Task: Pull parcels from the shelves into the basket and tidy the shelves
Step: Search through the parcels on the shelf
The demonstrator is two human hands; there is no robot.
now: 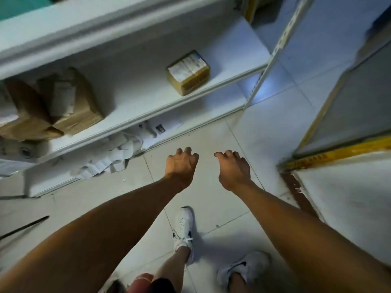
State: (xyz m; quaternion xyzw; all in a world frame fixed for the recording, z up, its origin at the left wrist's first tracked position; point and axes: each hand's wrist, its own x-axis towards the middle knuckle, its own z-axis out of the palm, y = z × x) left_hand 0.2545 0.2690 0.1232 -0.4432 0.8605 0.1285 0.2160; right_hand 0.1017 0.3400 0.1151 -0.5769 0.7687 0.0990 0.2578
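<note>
Small cardboard parcel (pixel 188 72) alone on the middle shelf (pixel 148 89), toward the right end, just behind the front edge and near the perforated upright (pixel 273 51). Lying flat, printed label up; long axis skewed to the front edge, running from the front-left corner back toward the right, one corner aimed at the edge. Farther left on the same shelf, a leaning cluster of brown paper parcels (pixel 53 111), slumped against one another near the left end, labels facing different ways. Below, on the bottom shelf, a spill of white slips and papers (pixel 114 157) hanging over the front edge toward the floor (pixel 211 197).

Plenty left, by the look of things: parcels still shelved, loose paper untidied, no basket anywhere in view. How much already pulled, impossible to judge from this view.

Left hand (pixel 182 163) and right hand (pixel 232 168) both out over the floor tiles in front of the bottom shelf, side by side and apart, palms down, fingers loosely curled, holding nothing, touching nothing. Well short of the small parcel. White shoes (pixel 184 227) on the tiles beneath.
</note>
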